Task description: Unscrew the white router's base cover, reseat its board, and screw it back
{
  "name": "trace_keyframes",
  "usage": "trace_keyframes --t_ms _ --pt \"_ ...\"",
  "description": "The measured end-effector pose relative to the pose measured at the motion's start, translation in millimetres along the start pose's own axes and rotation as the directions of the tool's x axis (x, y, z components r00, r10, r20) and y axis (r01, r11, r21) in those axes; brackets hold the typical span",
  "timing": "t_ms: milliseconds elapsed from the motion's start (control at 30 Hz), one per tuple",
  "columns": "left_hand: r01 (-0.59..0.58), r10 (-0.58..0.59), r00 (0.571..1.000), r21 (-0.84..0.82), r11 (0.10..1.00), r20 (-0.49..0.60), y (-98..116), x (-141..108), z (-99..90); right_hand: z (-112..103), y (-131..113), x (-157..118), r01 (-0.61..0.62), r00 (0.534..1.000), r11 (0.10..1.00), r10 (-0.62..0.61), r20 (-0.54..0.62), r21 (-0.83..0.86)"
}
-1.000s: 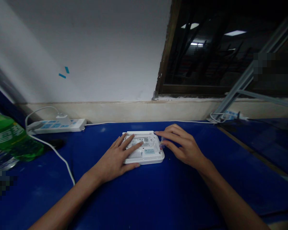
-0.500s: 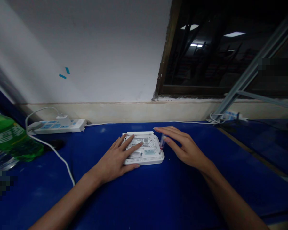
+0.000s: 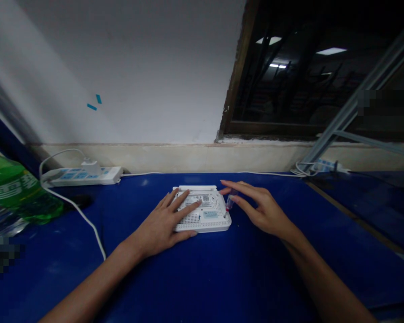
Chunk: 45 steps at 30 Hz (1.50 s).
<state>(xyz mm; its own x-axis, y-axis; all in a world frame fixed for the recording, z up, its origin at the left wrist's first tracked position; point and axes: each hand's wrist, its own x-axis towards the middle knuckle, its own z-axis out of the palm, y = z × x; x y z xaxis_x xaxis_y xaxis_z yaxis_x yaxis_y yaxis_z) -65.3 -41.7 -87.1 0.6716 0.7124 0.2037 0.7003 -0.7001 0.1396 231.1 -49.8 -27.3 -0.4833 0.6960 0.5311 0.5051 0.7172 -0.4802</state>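
A white vented device (image 3: 210, 215) with printed labels lies flat on the blue table (image 3: 188, 278). My left hand (image 3: 164, 220) rests on its left part with the fingers spread. A small screwdriver (image 3: 231, 202) with a clear handle and a reddish collar is pinched between the thumb and fingers of my right hand (image 3: 256, 204). Its tip meets the device near the lower right corner, where a round recess shows. The screwdriver leans to the right.
A white power strip (image 3: 112, 175) with a plug and cable stands at the back left. Beside it are a green bottle (image 3: 13, 188) and a dark object (image 3: 79, 202). Another socket block (image 3: 325, 166) sits at the back right, by a metal frame.
The screwdriver leans more to the right, and the fingers of my right hand have shifted around its handle. My left hand stays on the device. The view has shifted slightly.
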Motion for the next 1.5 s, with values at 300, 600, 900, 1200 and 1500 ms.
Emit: trace_keyframes --t_ms 300,600,900,1200,1500 --pt "-0.001 0.001 1.0 0.001 1.0 0.005 0.1 -0.1 0.1 3.6 -2.2 2.2 0.035 0.999 0.998 -0.036 -0.015 -0.043" --pt "-0.005 0.005 1.0 -0.01 1.0 0.002 -0.4 0.3 -0.2 7.5 4.0 2.4 0.056 0.991 0.998 -0.06 -0.122 -0.032" --pt "-0.009 0.009 1.0 -0.017 1.0 -0.011 -0.6 0.2 0.9 7.3 7.4 2.0 0.066 0.993 0.996 -0.061 -0.097 0.053" --pt "0.001 -0.001 1.0 -0.009 1.0 0.003 0.6 0.1 -0.7 0.9 -0.1 2.4 0.027 1.0 0.996 -0.028 0.011 0.09" --pt "0.001 -0.001 1.0 -0.003 1.0 0.016 0.3 0.8 -1.1 -0.9 6.1 2.4 0.055 0.995 0.998 -0.058 -0.077 -0.037"
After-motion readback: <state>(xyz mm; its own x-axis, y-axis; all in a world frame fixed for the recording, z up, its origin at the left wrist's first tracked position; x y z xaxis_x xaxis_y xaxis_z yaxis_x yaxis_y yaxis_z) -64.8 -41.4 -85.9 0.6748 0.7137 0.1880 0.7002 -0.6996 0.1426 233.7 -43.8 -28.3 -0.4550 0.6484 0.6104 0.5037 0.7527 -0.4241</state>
